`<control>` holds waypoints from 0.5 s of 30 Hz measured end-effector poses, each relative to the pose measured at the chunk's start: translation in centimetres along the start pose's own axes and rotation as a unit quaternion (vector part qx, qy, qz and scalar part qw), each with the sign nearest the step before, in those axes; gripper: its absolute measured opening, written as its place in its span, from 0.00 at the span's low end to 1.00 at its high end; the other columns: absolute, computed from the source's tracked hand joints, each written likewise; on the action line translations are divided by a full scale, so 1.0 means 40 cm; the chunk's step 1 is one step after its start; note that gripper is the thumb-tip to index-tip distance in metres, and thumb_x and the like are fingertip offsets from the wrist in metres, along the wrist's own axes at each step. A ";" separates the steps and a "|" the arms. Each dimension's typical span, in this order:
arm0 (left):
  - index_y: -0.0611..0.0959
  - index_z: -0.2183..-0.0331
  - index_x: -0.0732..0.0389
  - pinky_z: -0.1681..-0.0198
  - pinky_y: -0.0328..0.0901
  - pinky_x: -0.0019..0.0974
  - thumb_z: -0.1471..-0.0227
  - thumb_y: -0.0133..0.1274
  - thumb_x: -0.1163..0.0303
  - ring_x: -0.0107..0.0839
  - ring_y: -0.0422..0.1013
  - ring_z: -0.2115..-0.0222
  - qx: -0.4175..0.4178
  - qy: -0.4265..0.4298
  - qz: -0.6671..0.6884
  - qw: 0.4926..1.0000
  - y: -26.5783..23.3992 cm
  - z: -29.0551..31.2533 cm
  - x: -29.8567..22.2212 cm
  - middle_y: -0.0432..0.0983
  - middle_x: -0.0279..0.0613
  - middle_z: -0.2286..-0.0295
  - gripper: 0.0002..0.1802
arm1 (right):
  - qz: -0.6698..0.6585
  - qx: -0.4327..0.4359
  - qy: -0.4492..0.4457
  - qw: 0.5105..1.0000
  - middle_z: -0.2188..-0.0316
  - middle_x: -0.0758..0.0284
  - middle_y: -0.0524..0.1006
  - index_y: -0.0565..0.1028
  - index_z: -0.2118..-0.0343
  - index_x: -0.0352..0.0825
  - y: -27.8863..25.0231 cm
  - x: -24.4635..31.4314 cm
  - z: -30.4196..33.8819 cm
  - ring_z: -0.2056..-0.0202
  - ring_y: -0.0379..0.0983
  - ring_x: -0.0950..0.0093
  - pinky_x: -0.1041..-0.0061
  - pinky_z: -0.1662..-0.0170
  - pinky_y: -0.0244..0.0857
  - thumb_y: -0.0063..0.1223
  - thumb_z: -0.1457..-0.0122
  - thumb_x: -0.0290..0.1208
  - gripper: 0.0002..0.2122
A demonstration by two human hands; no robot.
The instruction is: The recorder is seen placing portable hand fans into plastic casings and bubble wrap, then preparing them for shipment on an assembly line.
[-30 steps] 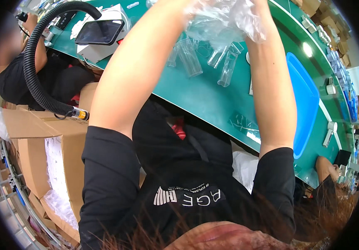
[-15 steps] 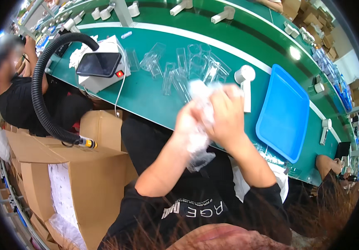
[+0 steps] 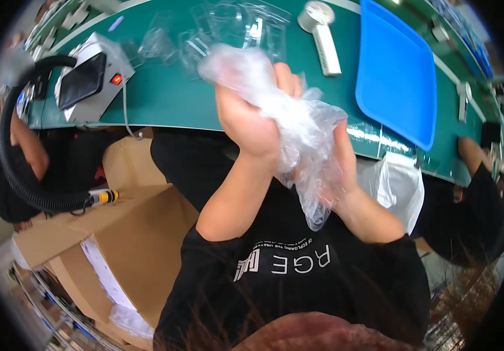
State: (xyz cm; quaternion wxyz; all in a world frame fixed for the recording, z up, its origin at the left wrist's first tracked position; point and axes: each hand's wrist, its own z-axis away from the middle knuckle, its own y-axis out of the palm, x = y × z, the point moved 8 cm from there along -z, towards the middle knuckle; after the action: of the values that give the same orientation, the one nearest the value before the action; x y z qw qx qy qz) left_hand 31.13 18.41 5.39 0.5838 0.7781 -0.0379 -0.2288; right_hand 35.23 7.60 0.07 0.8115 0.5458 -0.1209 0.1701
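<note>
Between my hands, in front of my chest and over the table's near edge, is a crumpled clear plastic bag (image 3: 307, 126). My left hand (image 3: 249, 126) is closed round its upper left part, and the bag bulges out above the fist. My right hand (image 3: 344, 161) holds the lower right side, its thumb showing and its other fingers mostly hidden behind the film. A loose end of the bag hangs down between the wrists. Whether anything is inside the bag, I cannot tell. Beyond it, several clear plastic trays (image 3: 228, 26) lie on the green table (image 3: 170, 96).
A white round-headed device with a handle (image 3: 325, 47) and a blue tray (image 3: 395, 70) lie to the right. Leftward stand a white box (image 3: 108, 88) bearing a phone (image 3: 82, 81), and a black hose (image 3: 7, 155). An open cardboard box (image 3: 146, 251) is at lower left. People sit on both sides.
My hands have moved apart from being clasped together, and the bag now spreads wider between them. My view has shifted, so the table things appear higher in the picture.
</note>
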 end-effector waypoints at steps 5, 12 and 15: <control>0.72 0.55 0.66 0.52 0.61 0.42 0.59 0.48 0.78 0.49 0.65 0.58 0.283 0.133 -0.718 0.622 0.118 0.118 0.141 0.70 0.46 0.60 0.24 | -0.162 0.047 -0.017 0.985 0.59 0.67 0.72 0.67 0.53 0.37 -0.029 0.048 0.000 0.59 0.71 0.75 0.73 0.56 0.67 0.37 0.36 0.45 0.18; 0.78 0.53 0.51 0.42 0.47 0.52 0.63 0.54 0.68 0.55 0.53 0.44 0.263 0.124 -0.657 0.695 0.107 0.195 0.272 0.54 0.55 0.43 0.28 | 0.089 -0.139 -0.246 0.955 0.62 0.69 0.73 0.68 0.52 0.36 -0.184 0.212 0.149 0.62 0.71 0.79 0.79 0.61 0.66 0.45 0.37 0.36 0.14; 0.70 0.46 0.54 0.44 0.54 0.53 0.57 0.55 0.63 0.56 0.56 0.45 0.394 0.041 -0.522 0.756 0.190 0.276 0.391 0.52 0.58 0.43 0.33 | 0.183 -0.247 -0.431 0.848 0.61 0.68 0.74 0.67 0.47 0.34 -0.268 0.377 0.354 0.61 0.71 0.80 0.79 0.60 0.67 0.47 0.39 0.39 0.20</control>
State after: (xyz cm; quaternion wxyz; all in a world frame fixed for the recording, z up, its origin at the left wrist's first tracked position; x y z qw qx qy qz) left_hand 42.26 1.09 5.18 0.0166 0.8472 0.3111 -0.4303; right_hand 53.25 -7.06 2.08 0.7398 0.3139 -0.5944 0.0274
